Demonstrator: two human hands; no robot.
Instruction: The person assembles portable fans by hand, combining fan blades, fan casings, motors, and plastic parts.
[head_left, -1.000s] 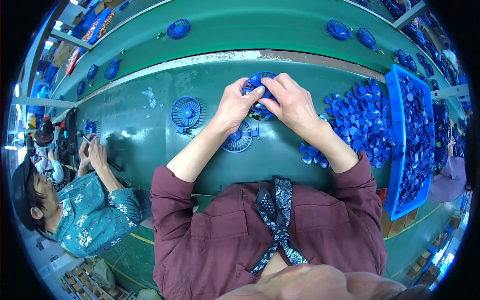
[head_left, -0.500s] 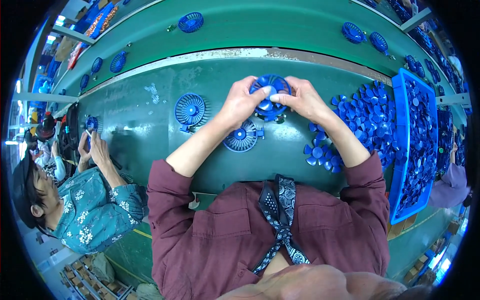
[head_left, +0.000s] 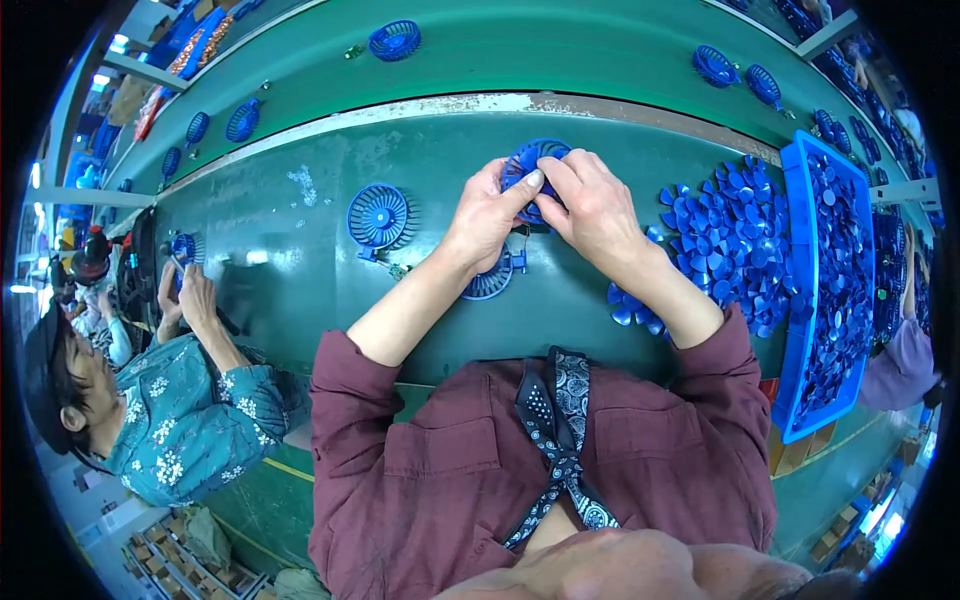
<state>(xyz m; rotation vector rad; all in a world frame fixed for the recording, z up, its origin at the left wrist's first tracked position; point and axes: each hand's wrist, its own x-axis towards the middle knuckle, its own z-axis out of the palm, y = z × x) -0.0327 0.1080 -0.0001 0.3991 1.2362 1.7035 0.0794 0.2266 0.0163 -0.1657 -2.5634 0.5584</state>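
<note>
My left hand [head_left: 480,218] is closed round the near left side of a round blue fan housing [head_left: 522,160], its thumb pressed in toward the middle. My right hand [head_left: 602,208] reaches over the housing from the right, thumb and fingers closed at the blue fan blade inside; the fingers hide most of that blade. Under my hands a second blue fan housing [head_left: 488,284] lies on the green table, partly covered by my left wrist. Left of my left hand lies another slotted fan housing [head_left: 378,216], a small green circuit board [head_left: 399,271] wired to it.
Right of my hands, loose blue fan blades [head_left: 735,235] are heaped beside a blue tray [head_left: 795,330] full of more. Beyond a worn ledge [head_left: 450,106], a green conveyor belt [head_left: 560,60] carries spaced fan housings [head_left: 394,40]. A co-worker [head_left: 190,410] sits at the left, hands on another housing.
My right hand has swung over the housing, its fingers now inside where both thumbs pressed before. The housing has tilted. Housings on the belt have shifted slightly right.
</note>
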